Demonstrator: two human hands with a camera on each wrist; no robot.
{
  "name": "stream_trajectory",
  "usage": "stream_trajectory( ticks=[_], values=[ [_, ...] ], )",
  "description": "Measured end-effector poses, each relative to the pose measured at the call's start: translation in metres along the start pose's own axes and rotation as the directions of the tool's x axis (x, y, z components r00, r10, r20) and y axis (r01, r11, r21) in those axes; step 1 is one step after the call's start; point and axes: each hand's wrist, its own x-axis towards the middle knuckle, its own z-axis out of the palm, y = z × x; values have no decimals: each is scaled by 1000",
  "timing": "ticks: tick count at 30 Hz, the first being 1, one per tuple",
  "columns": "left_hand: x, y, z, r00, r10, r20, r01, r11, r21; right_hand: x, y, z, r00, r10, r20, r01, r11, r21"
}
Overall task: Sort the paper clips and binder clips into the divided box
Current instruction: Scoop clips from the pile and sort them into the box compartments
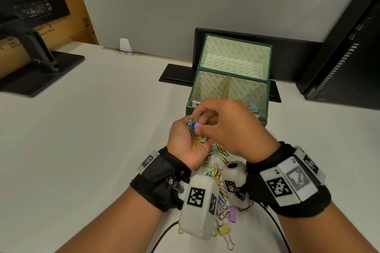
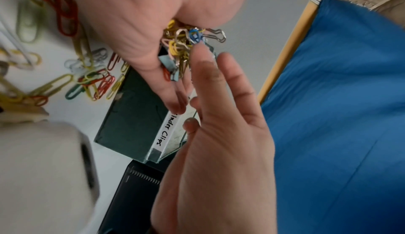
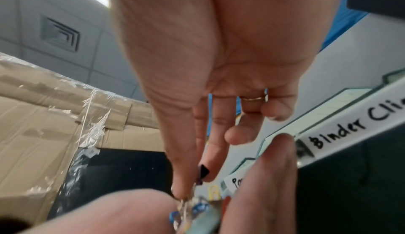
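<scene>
Two hands: the left hand (image 1: 186, 139) lies palm up, fingers cupped round a mixed handful of clips (image 1: 195, 132); the right hand (image 1: 228, 127) reaches in from above, its thumb and forefinger closing on a clip in that handful, though which clip it has cannot be told.
Box: the divided box (image 1: 232, 88) stands just beyond the fingertips, its near wall carrying a "Binder Clips" label (image 2: 163, 132) and a second label, only partly readable, beside it.
Technique: probably best to lift one clip clear of the tangle, check its kind, then drop it over the matching label; wire loops may snag and drag neighbours along.
Loose stock: more paper clips (image 1: 216, 162) and binder clips (image 1: 225, 230) lie scattered beneath both wrists.
Surface: a pale surface (image 1: 92, 129), with a monitor base (image 1: 41, 71) well left of the fingers.
Room: a grey partition (image 1: 185, 6) behind the box; taped cardboard cartons (image 3: 54, 107) in the right wrist view.
</scene>
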Motion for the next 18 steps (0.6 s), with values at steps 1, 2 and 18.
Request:
stream_trajectory(
  ticks=[1, 2, 18],
  values=[
    [0, 1, 0, 1000, -4, 23, 5, 1000, -22, 0, 1, -4, 1000, 20, -2, -20, 998, 63],
    [0, 1, 1, 999, -11, 34, 12, 999, -38, 0, 1, -8, 999, 42, -3, -42, 991, 125],
    [5, 2, -2, 993, -118, 0, 118, 985, -123, 2, 47, -54, 809, 145, -570, -40, 980, 193]
  ],
)
